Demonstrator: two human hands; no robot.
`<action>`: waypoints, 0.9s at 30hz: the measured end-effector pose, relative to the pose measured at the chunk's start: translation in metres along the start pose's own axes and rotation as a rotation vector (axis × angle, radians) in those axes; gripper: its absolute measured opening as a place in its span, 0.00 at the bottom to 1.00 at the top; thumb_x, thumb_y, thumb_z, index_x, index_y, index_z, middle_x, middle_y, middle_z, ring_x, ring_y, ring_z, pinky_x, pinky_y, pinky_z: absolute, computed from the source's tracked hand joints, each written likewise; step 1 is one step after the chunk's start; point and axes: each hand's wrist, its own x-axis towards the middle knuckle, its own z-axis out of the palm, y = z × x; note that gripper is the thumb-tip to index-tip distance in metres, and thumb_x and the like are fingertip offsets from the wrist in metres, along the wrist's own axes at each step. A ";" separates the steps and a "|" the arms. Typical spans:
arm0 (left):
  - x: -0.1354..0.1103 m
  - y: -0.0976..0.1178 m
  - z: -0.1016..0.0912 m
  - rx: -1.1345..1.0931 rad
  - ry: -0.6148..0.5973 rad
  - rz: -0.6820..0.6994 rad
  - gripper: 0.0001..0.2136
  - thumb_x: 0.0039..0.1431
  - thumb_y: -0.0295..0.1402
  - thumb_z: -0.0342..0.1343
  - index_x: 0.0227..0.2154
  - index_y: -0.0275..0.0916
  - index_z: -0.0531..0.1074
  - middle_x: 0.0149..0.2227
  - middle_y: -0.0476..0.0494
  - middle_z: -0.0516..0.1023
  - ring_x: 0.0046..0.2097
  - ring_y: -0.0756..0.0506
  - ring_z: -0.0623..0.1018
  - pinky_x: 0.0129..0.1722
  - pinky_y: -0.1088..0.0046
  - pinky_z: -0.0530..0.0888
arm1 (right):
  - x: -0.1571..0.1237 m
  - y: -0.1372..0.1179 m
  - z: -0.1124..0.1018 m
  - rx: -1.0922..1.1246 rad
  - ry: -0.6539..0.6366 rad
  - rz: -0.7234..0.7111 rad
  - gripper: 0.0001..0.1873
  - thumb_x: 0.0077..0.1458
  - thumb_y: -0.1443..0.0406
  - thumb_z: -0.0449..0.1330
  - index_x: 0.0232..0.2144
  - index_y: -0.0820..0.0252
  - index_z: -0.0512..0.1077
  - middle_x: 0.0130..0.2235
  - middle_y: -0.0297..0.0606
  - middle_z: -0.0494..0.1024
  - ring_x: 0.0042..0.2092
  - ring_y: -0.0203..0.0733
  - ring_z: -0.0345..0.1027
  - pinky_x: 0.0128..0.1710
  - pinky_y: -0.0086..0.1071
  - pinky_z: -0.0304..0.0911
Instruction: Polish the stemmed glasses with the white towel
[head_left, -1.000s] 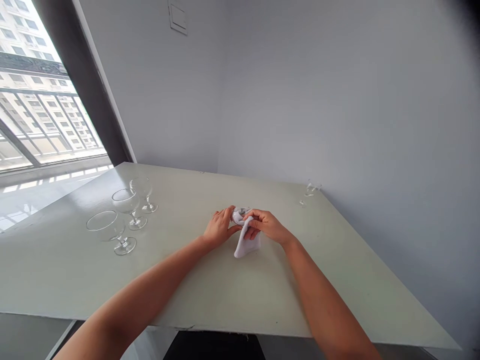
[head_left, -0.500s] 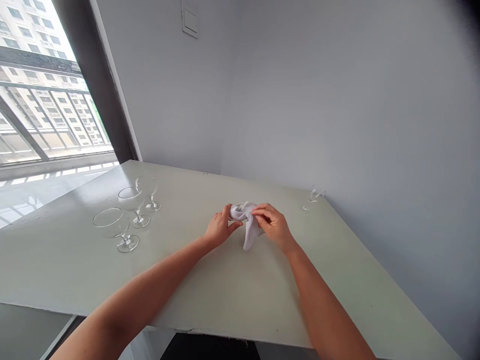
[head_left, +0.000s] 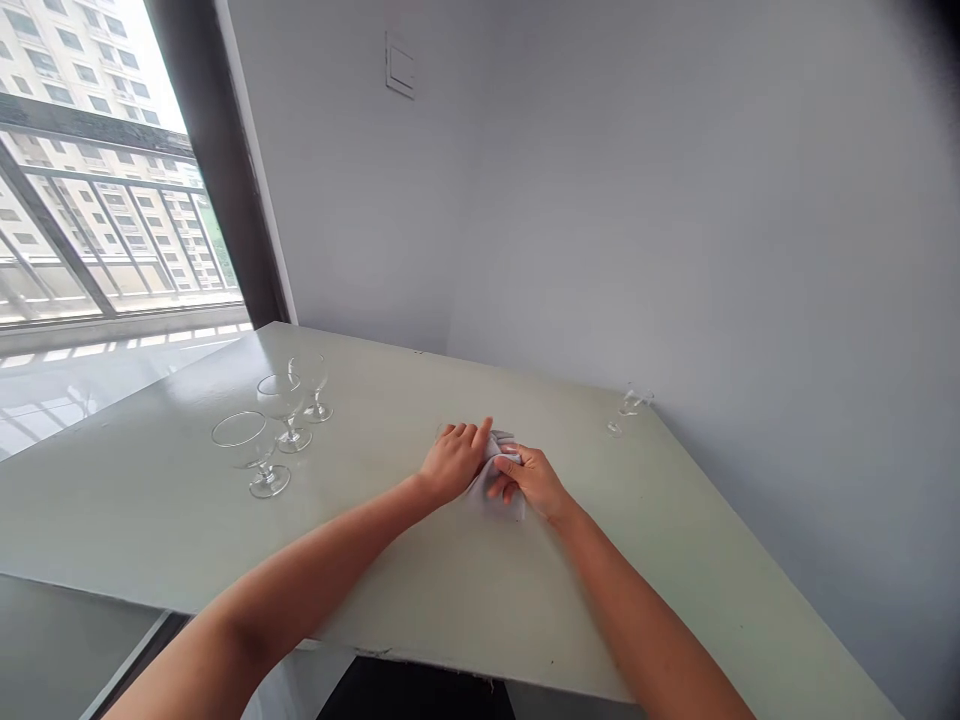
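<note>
My left hand (head_left: pixel 454 462) is closed, back of the hand up, around a clear glass (head_left: pixel 441 431) that it mostly hides; only a faint edge shows past the fingers. My right hand (head_left: pixel 534 480) pinches a thin whitish cloth (head_left: pixel 499 500) between thumb and fingers, close against the left hand. Part of the cloth is bunched at the glass, and a loose end hangs below the hands over the table. How far the cloth reaches into the glass is hidden.
Three clear stemmed glasses, the nearest one (head_left: pixel 268 480) among them, stand upright at the left of the pale table (head_left: pixel 420 590). Near the far right edge, a clear glass (head_left: pixel 635 402) appears tilted or lying. Walls border the table behind and right; a window (head_left: pixel 112 230) is left.
My left hand has turned over the glass, back up, hiding its rim. My right hand has moved down and in with the cloth. The view has shifted slightly.
</note>
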 end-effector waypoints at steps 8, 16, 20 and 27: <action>0.006 -0.007 -0.025 -0.066 0.030 0.161 0.15 0.61 0.41 0.41 0.36 0.38 0.68 0.28 0.43 0.71 0.33 0.46 0.72 0.46 0.62 0.62 | -0.022 -0.021 -0.008 0.072 0.021 0.016 0.16 0.43 0.58 0.64 0.34 0.61 0.70 0.22 0.32 0.72 0.21 0.36 0.69 0.15 0.24 0.58; -0.002 -0.020 -0.057 -0.874 -0.776 0.061 0.24 0.58 0.51 0.37 0.28 0.36 0.69 0.23 0.48 0.70 0.24 0.52 0.68 0.25 0.76 0.64 | -0.053 -0.047 -0.011 -0.372 -0.353 0.001 0.09 0.48 0.63 0.59 0.34 0.57 0.75 0.26 0.33 0.75 0.28 0.39 0.71 0.28 0.33 0.66; -0.014 -0.013 -0.057 -0.592 -0.533 0.070 0.20 0.61 0.46 0.37 0.37 0.38 0.69 0.30 0.44 0.74 0.32 0.48 0.72 0.34 0.70 0.68 | -0.049 -0.036 -0.010 -0.316 -0.236 0.041 0.13 0.47 0.60 0.61 0.35 0.61 0.74 0.23 0.34 0.75 0.26 0.40 0.71 0.26 0.32 0.65; -0.029 0.003 -0.048 -0.136 -0.097 0.163 0.19 0.60 0.45 0.40 0.43 0.37 0.65 0.27 0.43 0.72 0.32 0.45 0.73 0.42 0.63 0.65 | -0.050 -0.023 0.010 0.094 -0.055 0.114 0.16 0.47 0.55 0.61 0.32 0.61 0.70 0.22 0.32 0.72 0.21 0.37 0.69 0.17 0.26 0.58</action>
